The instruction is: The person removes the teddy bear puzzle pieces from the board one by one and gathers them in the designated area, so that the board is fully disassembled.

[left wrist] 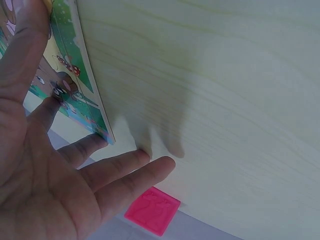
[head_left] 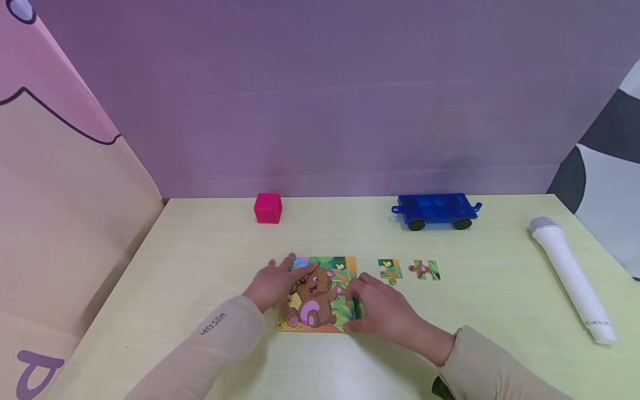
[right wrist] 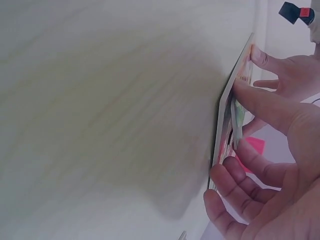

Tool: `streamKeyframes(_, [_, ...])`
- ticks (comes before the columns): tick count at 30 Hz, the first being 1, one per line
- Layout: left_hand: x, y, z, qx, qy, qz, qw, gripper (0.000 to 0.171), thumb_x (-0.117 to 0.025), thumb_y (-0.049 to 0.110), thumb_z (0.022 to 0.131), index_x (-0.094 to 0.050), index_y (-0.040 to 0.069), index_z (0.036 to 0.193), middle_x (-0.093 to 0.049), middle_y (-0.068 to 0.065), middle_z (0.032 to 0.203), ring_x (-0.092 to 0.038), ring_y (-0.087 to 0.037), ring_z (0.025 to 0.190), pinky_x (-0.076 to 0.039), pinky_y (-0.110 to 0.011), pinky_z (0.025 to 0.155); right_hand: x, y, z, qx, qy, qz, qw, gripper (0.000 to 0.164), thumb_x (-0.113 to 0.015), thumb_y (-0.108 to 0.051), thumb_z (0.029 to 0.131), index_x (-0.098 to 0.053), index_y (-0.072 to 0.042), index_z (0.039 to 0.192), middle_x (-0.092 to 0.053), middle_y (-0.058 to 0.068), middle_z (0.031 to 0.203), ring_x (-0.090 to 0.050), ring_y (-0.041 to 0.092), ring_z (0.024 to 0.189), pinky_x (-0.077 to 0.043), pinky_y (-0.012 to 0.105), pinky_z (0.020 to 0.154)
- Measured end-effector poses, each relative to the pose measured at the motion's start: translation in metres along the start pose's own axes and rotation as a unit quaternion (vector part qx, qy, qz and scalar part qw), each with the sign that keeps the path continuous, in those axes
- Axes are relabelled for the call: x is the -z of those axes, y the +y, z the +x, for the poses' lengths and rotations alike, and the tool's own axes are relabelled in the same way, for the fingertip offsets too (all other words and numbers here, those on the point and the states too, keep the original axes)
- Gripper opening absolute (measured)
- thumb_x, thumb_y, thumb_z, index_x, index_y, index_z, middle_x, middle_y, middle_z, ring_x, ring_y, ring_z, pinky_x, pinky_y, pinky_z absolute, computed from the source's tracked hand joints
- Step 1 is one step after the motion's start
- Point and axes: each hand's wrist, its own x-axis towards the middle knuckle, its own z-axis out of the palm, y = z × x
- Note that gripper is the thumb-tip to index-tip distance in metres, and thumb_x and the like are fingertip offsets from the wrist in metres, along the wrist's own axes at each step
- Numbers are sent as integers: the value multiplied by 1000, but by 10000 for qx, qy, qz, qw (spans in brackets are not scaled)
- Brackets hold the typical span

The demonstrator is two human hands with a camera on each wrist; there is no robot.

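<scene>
A jigsaw puzzle (head_left: 316,303) with a brown bear picture lies flat on the table, under both hands. My left hand (head_left: 274,282) rests on its left side, thumb and index finger touching the picture while the other fingers spread past the edge. At the puzzle's right side, my right hand (head_left: 384,311) pinches a green puzzle piece (right wrist: 238,117) between thumb and index finger; the right wrist view shows it tilted up from the board. Two loose puzzle pieces lie to the right: one with a yellow bird (head_left: 390,269), the other with a brown paw (head_left: 424,270).
A pink cube (head_left: 268,208) stands near the table's back edge. Further right is a blue toy wagon (head_left: 437,210) with black wheels. A white toy microphone (head_left: 574,280) lies along the right side. Behind the table rises a purple panel (head_left: 340,111).
</scene>
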Motion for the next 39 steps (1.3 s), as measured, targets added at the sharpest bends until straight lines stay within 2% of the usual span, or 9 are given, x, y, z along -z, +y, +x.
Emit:
streamKeyframes(6, [0,0,0,-18,7,4,10000,101,-93,13,70,-44,28,156,-26,-16,165,-25,-53,146,-54,-51,96,1,1,0,18,-2,-184,9998,43,-96,-33,67,-68,-15,95,-55,-3,94,-51,16,81,-52,38,74])
streamKeyframes(13, [-1,-2,-1,-285,151,315,9990,102,-96,19,67,-46,23,155,-30,-21,162,-32,-57,140,-42,-57,109,0,0,-4,129,247,-494,9984,43,-96,-36,65,-70,-16,93,-56,-5,94,-56,15,80,-54,37,70])
streamKeyframes(19, [-1,-2,-1,-177,67,267,9995,104,-97,21,66,-44,25,156,-27,-20,163,-30,-56,142,-40,-56,111,5,4,-5,256,351,-578,9974,39,-95,-38,67,-74,-18,94,-60,-5,98,-62,17,86,-55,35,68])
streamKeyframes(23, [-1,-3,0,-168,78,271,9995,105,-97,21,65,-44,24,156,-28,-20,163,-32,-56,141,-41,-56,110,13,17,-5,409,334,-339,9980,36,-94,-36,70,-76,-19,96,-63,-5,104,-64,21,93,-56,37,73])
streamKeyframes(26, [-1,-4,0,-190,93,267,9994,105,-97,20,65,-44,24,156,-29,-20,162,-32,-56,141,-42,-57,109,22,30,-6,460,288,-162,9984,36,-93,-37,72,-77,-20,99,-64,-2,110,-65,22,97,-55,46,81])
streamKeyframes(29, [-2,-4,1,-157,80,251,9995,104,-97,20,66,-44,25,156,-29,-19,163,-32,-56,141,-42,-56,110,32,44,-6,546,331,2,9980,37,-91,-38,74,-76,-19,102,-65,0,110,-65,21,96,-54,49,82])
streamKeyframes(33, [-2,-5,1,-128,73,207,9997,104,-96,20,66,-44,26,156,-28,-18,163,-31,-55,142,-41,-56,111,45,65,-10,787,466,286,9954,38,-90,-36,77,-75,-17,106,-64,-2,106,-64,21,93,-55,41,77])
streamKeyframes(39, [-2,-7,1,-162,91,270,9995,105,-97,20,66,-44,26,156,-29,-19,162,-33,-56,141,-42,-56,110,63,98,-17,951,568,452,9928,38,-87,-36,80,-74,-16,110,-62,-4,103,-62,20,92,-56,38,74])
